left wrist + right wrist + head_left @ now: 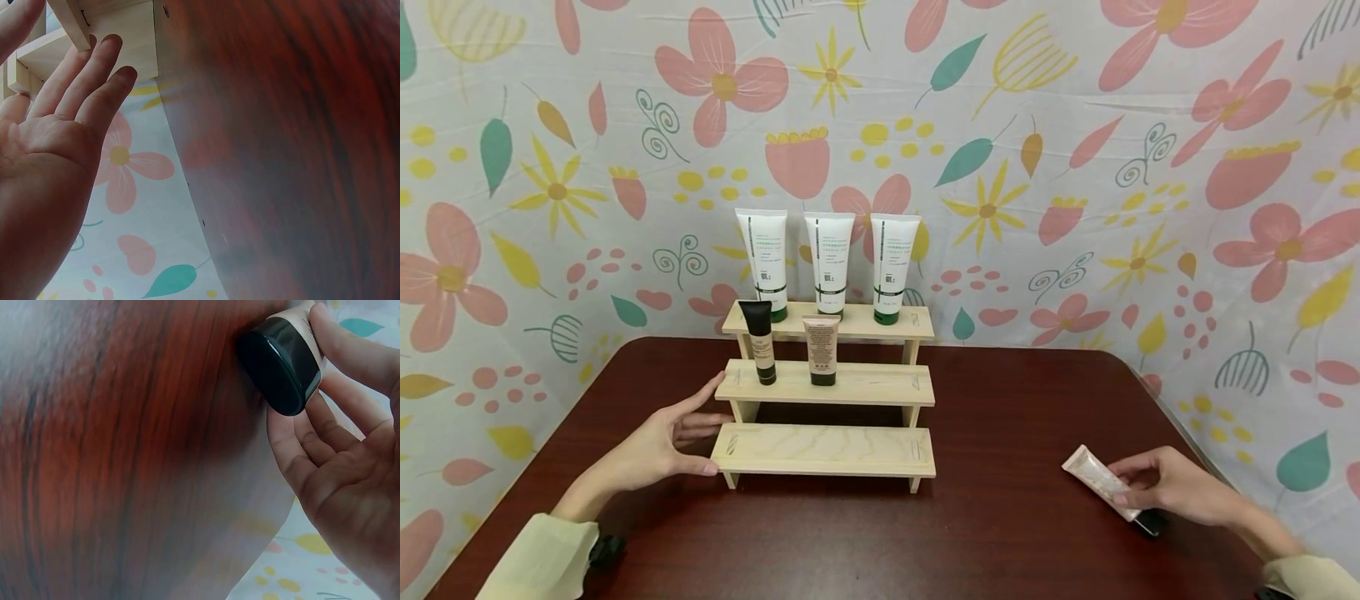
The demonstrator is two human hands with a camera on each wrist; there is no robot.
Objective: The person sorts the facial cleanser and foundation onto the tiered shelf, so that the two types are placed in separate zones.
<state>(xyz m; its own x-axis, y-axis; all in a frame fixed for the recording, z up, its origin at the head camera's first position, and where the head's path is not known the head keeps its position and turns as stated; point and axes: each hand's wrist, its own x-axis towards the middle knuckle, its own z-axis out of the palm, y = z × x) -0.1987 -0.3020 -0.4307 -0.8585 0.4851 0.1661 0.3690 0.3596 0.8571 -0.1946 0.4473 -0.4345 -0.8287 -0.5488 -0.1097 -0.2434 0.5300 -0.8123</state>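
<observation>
My left hand (658, 446) touches the left end of a three-step wooden display rack (835, 448), thumb at the lowest step and index finger up by the middle one. Its fingers look fairly straight in the left wrist view. At the right, my right hand (1183, 487) pinches a small pale pink cosmetic tube (1096, 477) between thumb and fingers, low over the table. The tube tilts, with its black cap (281, 365) toward me. On the middle step stand a slim black-and-beige tube (763, 346) and a pinkish tube (822, 348) with a dark cap.
Three white tubes (830, 258) with green lettering stand in a row on the top step. The rack sits on a dark red-brown wooden table (1000, 467). A flower-patterned cloth (1037, 167) hangs behind the table and along its sides.
</observation>
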